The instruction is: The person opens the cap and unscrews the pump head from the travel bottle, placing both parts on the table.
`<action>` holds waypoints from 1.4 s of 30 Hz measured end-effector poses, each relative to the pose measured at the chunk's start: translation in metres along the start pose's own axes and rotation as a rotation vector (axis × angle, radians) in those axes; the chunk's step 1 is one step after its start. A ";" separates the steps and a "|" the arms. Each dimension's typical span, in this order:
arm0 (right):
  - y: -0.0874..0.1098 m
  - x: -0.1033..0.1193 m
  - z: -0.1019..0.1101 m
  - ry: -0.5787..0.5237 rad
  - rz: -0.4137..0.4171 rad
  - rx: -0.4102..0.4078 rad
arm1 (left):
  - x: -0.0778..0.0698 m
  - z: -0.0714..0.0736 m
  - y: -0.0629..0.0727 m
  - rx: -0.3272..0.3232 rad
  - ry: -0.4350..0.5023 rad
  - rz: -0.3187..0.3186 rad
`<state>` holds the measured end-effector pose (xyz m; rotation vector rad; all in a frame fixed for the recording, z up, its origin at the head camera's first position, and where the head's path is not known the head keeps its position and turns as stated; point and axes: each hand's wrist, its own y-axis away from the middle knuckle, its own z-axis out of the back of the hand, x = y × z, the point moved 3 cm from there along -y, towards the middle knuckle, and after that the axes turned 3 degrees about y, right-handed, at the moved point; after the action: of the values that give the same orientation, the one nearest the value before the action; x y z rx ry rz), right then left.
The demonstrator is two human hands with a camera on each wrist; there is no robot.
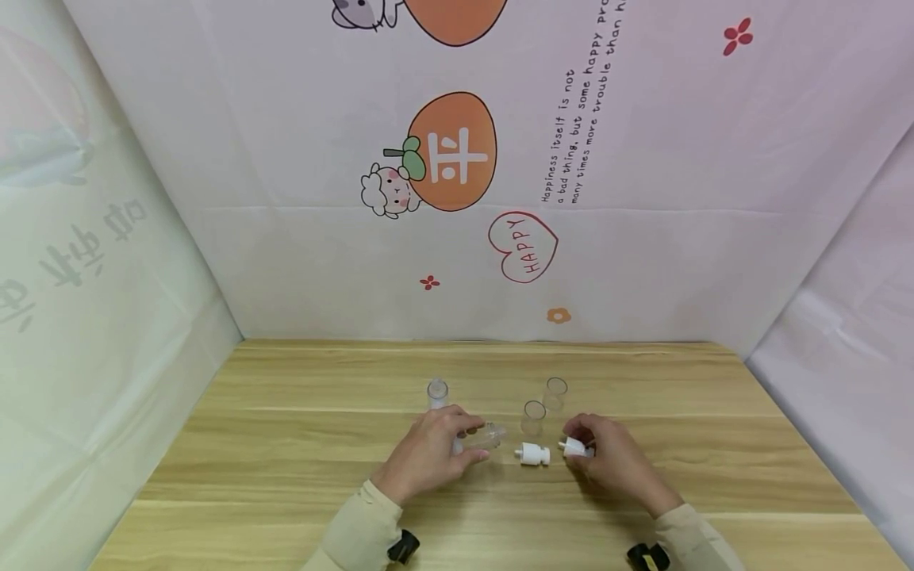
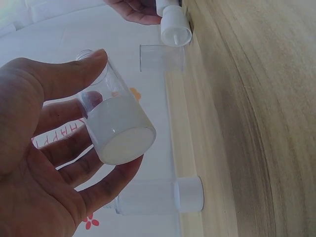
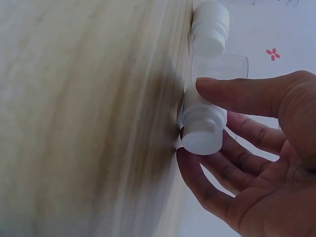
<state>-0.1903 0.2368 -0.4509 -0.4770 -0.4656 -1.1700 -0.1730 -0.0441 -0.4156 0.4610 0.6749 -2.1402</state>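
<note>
My left hand (image 1: pixel 437 446) pinches a clear bottle with a white bottom (image 2: pixel 121 131) between thumb and fingers. The bottle is tilted, its narrow neck pointing right in the head view, and it is held above the table. On the right, my right hand (image 1: pixel 616 458) grips a white pump head (image 3: pixel 202 121) with thumb and fingertips, low at the tabletop, its thin nozzle tip pointing left. Between the hands a second white pump head (image 1: pixel 531 454) lies on its side. Behind my left hand stands another clear bottle with a white bottom (image 2: pixel 189 194), partly covered by that hand in the head view.
Two clear cylindrical caps (image 1: pixel 534 422) stand on the wooden table (image 1: pixel 321 468) behind the pump heads, one a little farther back. A white printed cloth (image 1: pixel 643 270) rises behind the table's far edge, with more cloth at both sides.
</note>
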 end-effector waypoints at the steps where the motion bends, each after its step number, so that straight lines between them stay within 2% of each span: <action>1: 0.000 0.000 0.000 0.008 -0.005 -0.001 | 0.000 0.000 0.000 -0.001 0.001 -0.001; 10: 0.001 0.001 -0.001 0.029 -0.025 -0.003 | -0.001 0.000 -0.001 -0.001 0.004 0.001; 19: 0.002 0.003 0.000 0.045 -0.002 -0.020 | -0.003 0.000 0.000 0.005 0.007 0.009; 36: 0.001 0.005 0.001 0.038 -0.044 0.012 | -0.003 -0.002 -0.001 0.006 0.029 -0.010; 42: 0.002 0.009 0.005 0.003 -0.040 0.001 | -0.004 -0.006 -0.002 0.007 0.048 0.021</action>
<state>-0.1863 0.2339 -0.4418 -0.4666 -0.4753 -1.2087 -0.1718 -0.0371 -0.4170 0.5224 0.6869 -2.1179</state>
